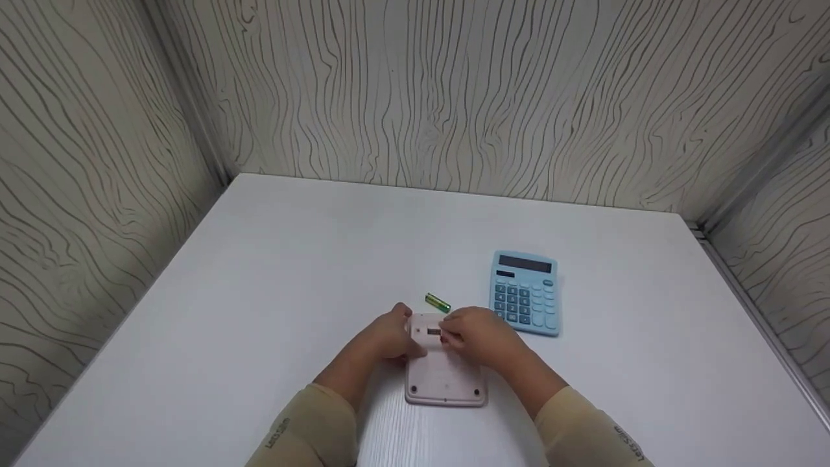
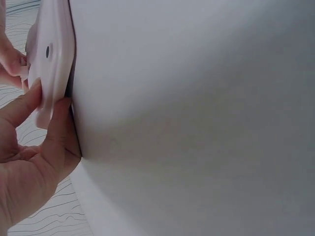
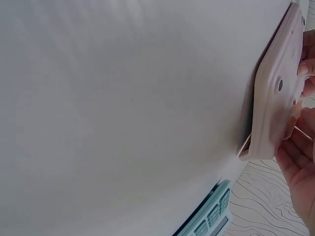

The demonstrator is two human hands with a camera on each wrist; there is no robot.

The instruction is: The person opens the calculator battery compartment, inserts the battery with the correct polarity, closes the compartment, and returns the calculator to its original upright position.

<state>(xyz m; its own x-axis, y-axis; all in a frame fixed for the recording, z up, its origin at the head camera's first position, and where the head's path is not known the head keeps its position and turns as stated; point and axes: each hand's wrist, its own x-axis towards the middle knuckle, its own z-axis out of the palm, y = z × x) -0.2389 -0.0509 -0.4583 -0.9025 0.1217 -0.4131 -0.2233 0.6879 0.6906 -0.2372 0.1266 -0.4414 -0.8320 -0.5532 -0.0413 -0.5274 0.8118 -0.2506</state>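
A pale pink calculator (image 1: 445,376) lies face down on the white table, its small battery slot (image 1: 434,331) uncovered near the far end. My left hand (image 1: 391,334) grips its left edge, the thumb on the back and the fingers at the side; the left wrist view shows this left hand (image 2: 37,147) close up. Over the slot, my right hand (image 1: 478,334) pinches a small pale battery cover (image 2: 23,71), mostly hidden by the fingers. In the right wrist view the right hand (image 3: 301,157) is beside the calculator (image 3: 270,113). A green battery (image 1: 438,303) lies just beyond the calculator.
A light blue calculator (image 1: 525,292) lies face up to the right, close to my right hand. The white table (image 1: 311,246) meets patterned panels (image 1: 428,97) at the back, with more panels on both sides.
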